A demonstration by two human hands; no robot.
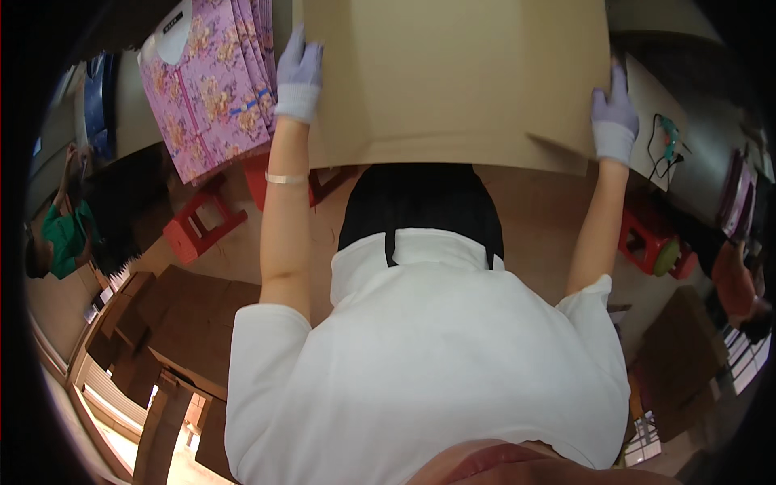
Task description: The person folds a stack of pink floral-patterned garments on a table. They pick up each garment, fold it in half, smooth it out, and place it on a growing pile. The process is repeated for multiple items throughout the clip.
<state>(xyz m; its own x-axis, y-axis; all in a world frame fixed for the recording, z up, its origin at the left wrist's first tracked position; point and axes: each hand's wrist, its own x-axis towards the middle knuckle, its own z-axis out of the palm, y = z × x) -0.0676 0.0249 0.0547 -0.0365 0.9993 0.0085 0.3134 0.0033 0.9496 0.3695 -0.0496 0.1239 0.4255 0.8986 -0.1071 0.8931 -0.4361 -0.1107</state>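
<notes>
A large piece of tan cardboard [453,81] spans the table in front of me, its near edge just past my waist. A fold or flap shows at its lower right; I cannot tell if it is a box or a flat sheet. My left hand [299,77], in a pale purple glove with a white cuff, grips its left edge, fingers pointing away from me. On the opposite edge my right hand [614,117], gloved alike, holds the cardboard too, its fingers partly hidden. Just left of my left hand lies a stack of folded pink-purple floral garments [206,97].
Right of the cardboard lies a teal hand tool [668,137] with a dark cord. Red stools [202,222] stand under the table on both sides. Brown cartons [194,315] are behind me. A person in green [69,234] is at far left, another person [735,283] at far right.
</notes>
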